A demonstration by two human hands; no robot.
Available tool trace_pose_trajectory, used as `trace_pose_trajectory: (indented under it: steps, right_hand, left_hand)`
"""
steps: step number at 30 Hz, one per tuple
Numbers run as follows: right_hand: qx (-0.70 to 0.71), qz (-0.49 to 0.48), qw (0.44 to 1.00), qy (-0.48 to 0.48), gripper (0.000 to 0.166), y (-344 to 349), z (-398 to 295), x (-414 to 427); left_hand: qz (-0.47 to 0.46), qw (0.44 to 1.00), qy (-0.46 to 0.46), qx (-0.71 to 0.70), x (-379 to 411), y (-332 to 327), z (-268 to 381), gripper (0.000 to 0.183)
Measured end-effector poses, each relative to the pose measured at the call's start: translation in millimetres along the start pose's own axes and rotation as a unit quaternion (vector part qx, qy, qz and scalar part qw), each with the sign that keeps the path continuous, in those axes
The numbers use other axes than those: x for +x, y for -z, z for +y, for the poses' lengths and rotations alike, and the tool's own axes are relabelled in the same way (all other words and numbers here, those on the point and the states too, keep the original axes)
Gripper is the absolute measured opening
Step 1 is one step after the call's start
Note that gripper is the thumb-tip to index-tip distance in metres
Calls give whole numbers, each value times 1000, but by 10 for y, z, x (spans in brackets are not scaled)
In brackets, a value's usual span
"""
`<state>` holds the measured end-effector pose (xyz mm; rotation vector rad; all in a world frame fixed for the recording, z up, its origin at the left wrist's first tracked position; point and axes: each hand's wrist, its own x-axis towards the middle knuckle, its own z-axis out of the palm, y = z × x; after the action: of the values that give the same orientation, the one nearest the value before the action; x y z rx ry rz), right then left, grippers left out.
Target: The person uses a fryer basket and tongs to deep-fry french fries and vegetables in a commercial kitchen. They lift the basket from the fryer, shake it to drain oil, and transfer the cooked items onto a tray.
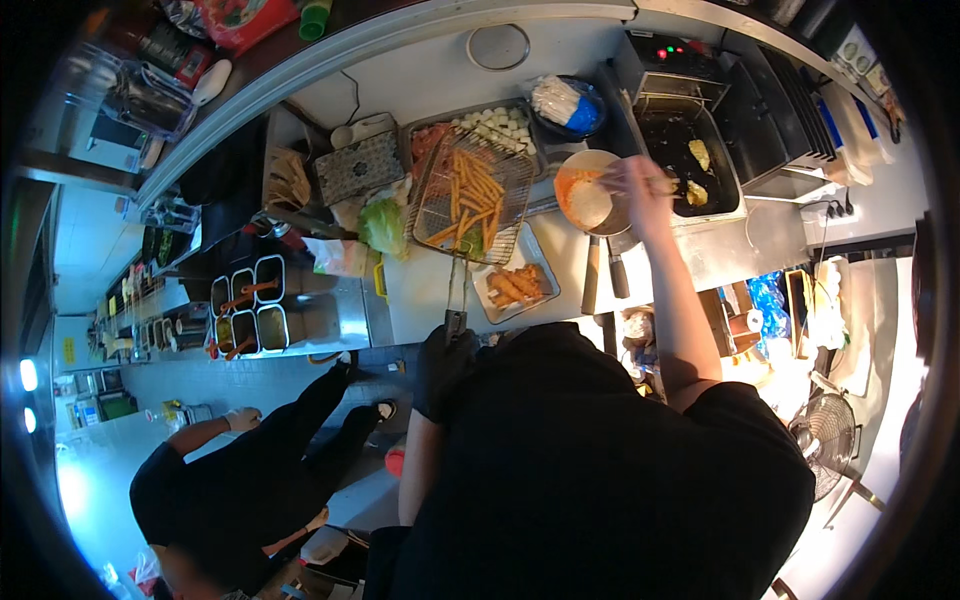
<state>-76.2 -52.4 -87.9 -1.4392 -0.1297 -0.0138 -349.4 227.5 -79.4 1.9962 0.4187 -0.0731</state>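
My left hand (448, 367), in a dark glove, is closed round the handle of a wire fry basket (516, 196). French fries (474, 195) lie in the basket, over a metal tray (529, 150) of white cubes and reddish food. My right hand (646, 196) is blurred above the rim of a pan (574, 217) with orange and whitish contents; whether it holds something cannot be made out. Just right of it is a fryer (671, 135) with dark oil and yellow fried pieces. Below the basket, a white dish (553, 281) holds browned fried food (514, 286).
A head of lettuce (384, 227) and a patterned box (360, 169) are left of the basket. Several metal containers (271, 326) with orange-handled utensils stand further left. A co-worker in black (240, 480) is at lower left. A fan (825, 439) stands at right.
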Motion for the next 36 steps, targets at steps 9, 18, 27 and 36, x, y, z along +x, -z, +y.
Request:
trace_pose_trajectory:
  steps: [9, 18, 27, 36]
  right_hand:
    - [-152, -239, 959, 26, 20, -1175, 158, -372]
    - [-219, -228, 948, 22, 22, -1249, 409, -340]
    - [-99, -236, 962, -95, 32, -1104, 491, -137]
    - [-173, -297, 933, -106, 29, -1177, 201, 21]
  left_hand:
    - [8, 1000, 19, 12, -66, 14, 5, 22]
    - [3, 991, 121, 56, -100, 68, 192, 23]
    - [18, 995, 90, 26, -99, 52, 119, 18]
    - [-4, 996, 69, 62, -60, 24, 27, 16]
